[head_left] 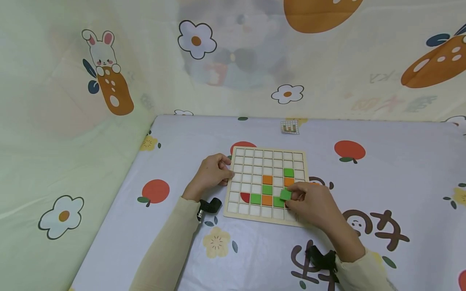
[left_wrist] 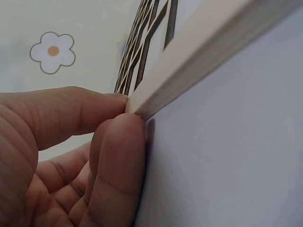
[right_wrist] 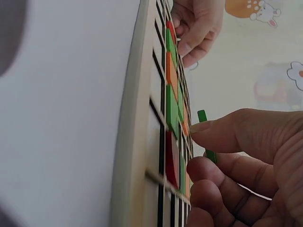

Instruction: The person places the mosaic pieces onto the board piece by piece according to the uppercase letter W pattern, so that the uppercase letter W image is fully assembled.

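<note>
A wooden grid board (head_left: 255,220) lies on the table with several green and orange square tiles in its cells. A red piece with a rounded edge (head_left: 245,197) sits near its lower left. My left hand (head_left: 212,170) pinches the board's left edge; the left wrist view shows thumb and finger at the wooden rim (left_wrist: 189,61). Between thumb and fingers my right hand (head_left: 316,204) holds a green square tile (head_left: 285,195), tilted above the board's lower right cells. In the right wrist view this tile (right_wrist: 202,116) appears edge-on. My right hand hides some cells there.
A small card (head_left: 290,127) printed with a grid pattern lies beyond the board, near the back of the table. Patterned cloth covers the table (head_left: 189,137). Cloth walls (head_left: 236,72) rise behind it and at the left.
</note>
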Motion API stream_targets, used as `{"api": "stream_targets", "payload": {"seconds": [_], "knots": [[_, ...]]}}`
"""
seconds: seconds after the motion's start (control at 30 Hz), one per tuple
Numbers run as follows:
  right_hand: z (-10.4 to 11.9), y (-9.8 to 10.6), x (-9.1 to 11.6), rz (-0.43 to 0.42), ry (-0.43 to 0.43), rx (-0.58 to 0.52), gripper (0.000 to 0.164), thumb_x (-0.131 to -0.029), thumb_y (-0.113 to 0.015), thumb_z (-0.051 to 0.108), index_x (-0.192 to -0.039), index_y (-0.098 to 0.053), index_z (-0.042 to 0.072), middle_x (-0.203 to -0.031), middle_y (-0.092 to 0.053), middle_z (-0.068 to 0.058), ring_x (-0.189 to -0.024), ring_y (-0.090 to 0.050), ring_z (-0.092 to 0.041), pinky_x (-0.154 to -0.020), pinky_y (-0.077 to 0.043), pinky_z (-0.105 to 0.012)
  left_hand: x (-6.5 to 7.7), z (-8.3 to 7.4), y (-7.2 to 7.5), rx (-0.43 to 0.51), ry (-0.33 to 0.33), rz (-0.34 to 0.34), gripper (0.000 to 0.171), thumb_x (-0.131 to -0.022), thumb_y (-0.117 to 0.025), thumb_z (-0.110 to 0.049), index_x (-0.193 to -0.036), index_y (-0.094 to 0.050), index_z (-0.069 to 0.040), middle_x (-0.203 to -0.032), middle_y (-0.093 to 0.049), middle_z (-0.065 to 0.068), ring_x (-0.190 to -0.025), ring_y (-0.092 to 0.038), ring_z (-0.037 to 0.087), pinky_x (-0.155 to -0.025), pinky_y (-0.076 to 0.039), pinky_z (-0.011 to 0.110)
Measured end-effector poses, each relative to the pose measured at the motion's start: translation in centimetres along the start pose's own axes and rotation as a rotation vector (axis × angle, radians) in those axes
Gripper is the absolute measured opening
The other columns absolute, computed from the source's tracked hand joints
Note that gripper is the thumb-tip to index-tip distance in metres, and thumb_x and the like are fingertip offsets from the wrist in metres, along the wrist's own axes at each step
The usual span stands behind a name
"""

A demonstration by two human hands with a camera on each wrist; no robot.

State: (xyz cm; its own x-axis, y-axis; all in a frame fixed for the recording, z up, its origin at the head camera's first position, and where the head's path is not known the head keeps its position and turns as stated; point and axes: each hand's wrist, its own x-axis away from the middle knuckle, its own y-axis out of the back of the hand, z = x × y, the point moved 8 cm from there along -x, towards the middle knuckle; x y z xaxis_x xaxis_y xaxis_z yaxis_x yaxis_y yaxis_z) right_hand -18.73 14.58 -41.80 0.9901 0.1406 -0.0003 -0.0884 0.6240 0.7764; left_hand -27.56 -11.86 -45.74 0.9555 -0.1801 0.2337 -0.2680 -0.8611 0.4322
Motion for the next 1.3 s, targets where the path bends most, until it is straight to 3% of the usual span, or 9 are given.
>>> {"api": "stream_targets", "payload": {"seconds": [0.8, 1.03, 1.3], "knots": [[3.6, -3.1, -2.6, 0.098, 0.065, -0.096, 0.022, -0.083, -0.081, 0.009, -0.104, -0.079, 0.004, -0.086, -0.066, -0.002, -0.079, -0.058, -0.017, -0.071, -0.050, -0.032, -0.1, 0.1, 0.1, 0.000, -0.009, -0.002, 0.030, -0.089, -0.078, -0.004, -0.115, -0.064, -0.001, -0.080, -0.065, 0.007, -0.058, -0.062, 0.014, -0.055, -0.055, 0.022], [4.5, -3.7, -3.3, 0.113, 0.107, -0.088, 0.021, -0.081, -0.079, 0.008, -0.102, -0.080, 0.006, -0.086, -0.067, -0.002, -0.082, -0.059, -0.018, -0.072, -0.050, -0.032, -0.1, 0.0, 0.0, -0.006, -0.022, -0.003, 0.030, -0.089, -0.078, -0.004, -0.115, -0.064, -0.001, -0.079, -0.065, 0.007, -0.057, -0.062, 0.013, -0.055, -0.055, 0.022], [5.2, -4.6, -4.2, 0.134, 0.124, -0.038, 0.021, -0.081, -0.081, 0.008, -0.102, -0.080, 0.005, -0.077, -0.059, -0.001, -0.074, -0.052, -0.018, -0.066, -0.045, -0.031, -0.1, 0.0, 0.0, -0.005, -0.026, -0.004, 0.030, -0.089, -0.078, -0.004, -0.115, -0.064, 0.000, -0.079, -0.065, 0.007, -0.057, -0.063, 0.014, -0.055, -0.056, 0.023]]}}
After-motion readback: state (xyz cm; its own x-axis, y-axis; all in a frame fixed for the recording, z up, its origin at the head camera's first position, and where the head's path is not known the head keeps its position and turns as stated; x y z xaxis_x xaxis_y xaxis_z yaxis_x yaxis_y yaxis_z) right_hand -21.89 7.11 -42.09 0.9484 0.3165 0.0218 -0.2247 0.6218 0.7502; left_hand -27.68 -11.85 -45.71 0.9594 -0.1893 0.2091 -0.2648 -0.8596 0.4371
